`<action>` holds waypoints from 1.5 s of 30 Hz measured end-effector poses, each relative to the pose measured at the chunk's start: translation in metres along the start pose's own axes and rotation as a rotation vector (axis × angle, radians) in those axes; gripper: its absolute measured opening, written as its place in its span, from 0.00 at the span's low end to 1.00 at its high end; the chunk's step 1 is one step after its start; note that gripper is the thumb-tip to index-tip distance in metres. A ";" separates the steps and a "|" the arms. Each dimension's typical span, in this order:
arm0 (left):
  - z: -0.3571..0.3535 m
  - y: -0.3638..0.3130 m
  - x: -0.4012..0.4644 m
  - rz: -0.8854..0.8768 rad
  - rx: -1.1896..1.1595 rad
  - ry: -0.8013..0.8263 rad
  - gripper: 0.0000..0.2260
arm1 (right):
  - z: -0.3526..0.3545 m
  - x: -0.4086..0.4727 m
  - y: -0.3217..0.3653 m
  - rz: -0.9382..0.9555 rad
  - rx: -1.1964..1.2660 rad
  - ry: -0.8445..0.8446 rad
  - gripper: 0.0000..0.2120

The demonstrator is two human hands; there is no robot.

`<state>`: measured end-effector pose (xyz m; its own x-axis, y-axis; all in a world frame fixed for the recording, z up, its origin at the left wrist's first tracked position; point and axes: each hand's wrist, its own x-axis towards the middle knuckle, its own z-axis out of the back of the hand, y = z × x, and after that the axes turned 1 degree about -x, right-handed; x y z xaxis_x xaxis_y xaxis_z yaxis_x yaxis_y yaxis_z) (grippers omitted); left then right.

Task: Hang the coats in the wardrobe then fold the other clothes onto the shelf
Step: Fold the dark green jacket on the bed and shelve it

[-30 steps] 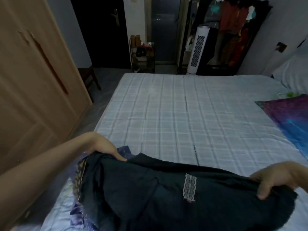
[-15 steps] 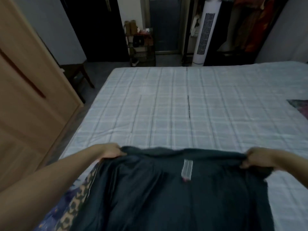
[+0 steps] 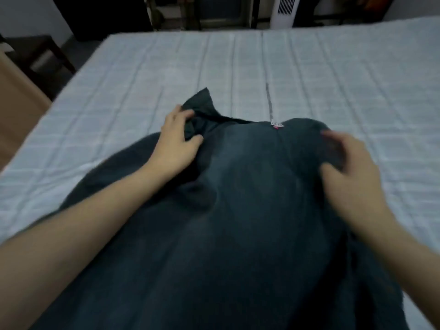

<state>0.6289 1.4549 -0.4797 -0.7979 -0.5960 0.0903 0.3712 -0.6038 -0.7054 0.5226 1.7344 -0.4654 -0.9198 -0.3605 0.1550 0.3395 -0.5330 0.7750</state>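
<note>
A dark blue-black garment [image 3: 238, 198] with a small white label [image 3: 277, 125] at its far edge lies spread over the near part of the bed [image 3: 262, 67]. My left hand [image 3: 178, 141] grips a bunched fold at the garment's far left, where a corner of cloth sticks up. On the garment's far right part lies my right hand [image 3: 352, 172], blurred by motion, its fingers bent over the cloth. The garment hides whatever lies beneath it.
The bed carries a pale checked sheet and stretches far ahead and to the right. A wooden wardrobe [image 3: 14, 91] stands at the left edge, a dark stool [image 3: 40, 53] behind it. A white tower fan [image 3: 284, 10] stands past the bed's far end.
The garment has been laid down flat on the bed. Both hands moved inward from its outer corners onto its top. The camera tilted downward and closer.
</note>
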 end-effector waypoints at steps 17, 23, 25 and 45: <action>0.000 -0.007 -0.411 -0.690 0.441 0.693 0.25 | 0.043 -0.304 -0.074 0.000 -0.193 0.475 0.27; -0.057 -0.020 -0.436 -0.569 0.375 0.643 0.27 | 0.086 -0.354 -0.091 -0.542 -0.585 0.215 0.36; -0.074 -0.029 -0.439 -0.558 0.330 0.591 0.27 | 0.097 -0.369 -0.109 -0.503 -0.640 0.307 0.29; -0.105 -0.074 -0.494 -0.176 0.309 0.918 0.16 | 0.244 -0.365 -0.109 -1.243 0.465 0.269 0.17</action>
<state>0.9458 1.8501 -0.5460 -0.8642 0.0795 -0.4969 0.2153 -0.8340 -0.5079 0.7731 2.1103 -0.4568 -0.4824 0.0001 -0.8759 -0.8280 -0.3262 0.4560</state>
